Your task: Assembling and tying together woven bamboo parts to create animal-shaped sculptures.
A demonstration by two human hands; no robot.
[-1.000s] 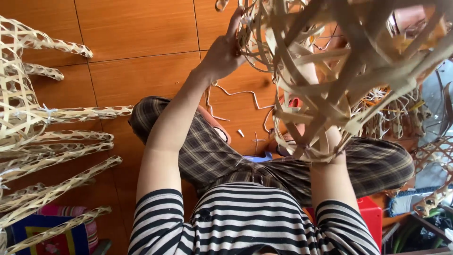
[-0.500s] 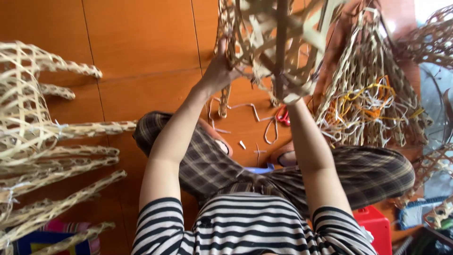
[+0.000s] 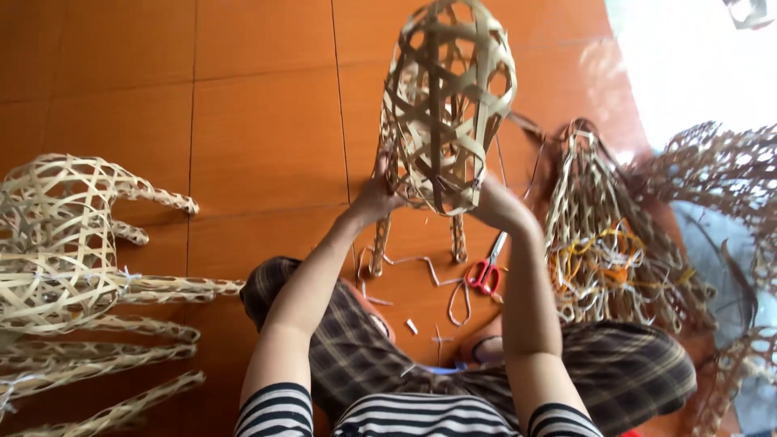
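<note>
While gripped at its base, perhaps bamboo, open-weave frame [image 3: 445, 105] between left hand [image 3: 374, 198], right hand [image 3: 495, 206].

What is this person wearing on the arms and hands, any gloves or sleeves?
No gloves: the left hand and right hand are bare, with no visible rings or watch. The forearms are uncovered. Short sleeves with black and white stripes end at the upper arms.

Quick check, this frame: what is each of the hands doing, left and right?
Left hand: closed on the lower edge of the woven bamboo frame, holding it up.
Right hand: gripping the same frame on its other side.
</note>
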